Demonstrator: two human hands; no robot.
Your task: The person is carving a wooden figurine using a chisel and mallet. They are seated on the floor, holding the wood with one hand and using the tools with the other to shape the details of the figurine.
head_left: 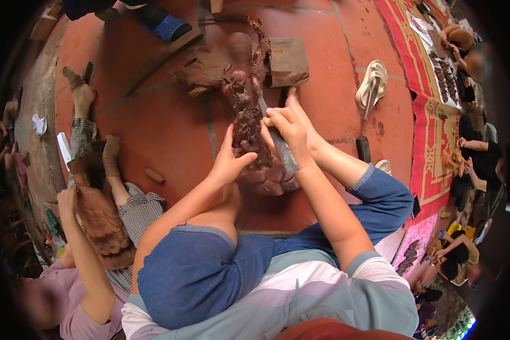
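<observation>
So the carved statue (246, 122) is just left of the wood block (292, 62) — probably heavy and stiff, but those thin carved bits look snappy, so I'd grab its chunky base (266, 180). Nearer the person than the block, the left hand (231, 161) spreads its fingers against the statue — the right hand (289, 131) grips a chisel (283, 150).

A wood carving (243, 120) shows reddish-brown, floor tiles (170, 124) orange-red, trousers (201, 277) blue, and a red rug (422, 130) bears gold patterns.
</observation>
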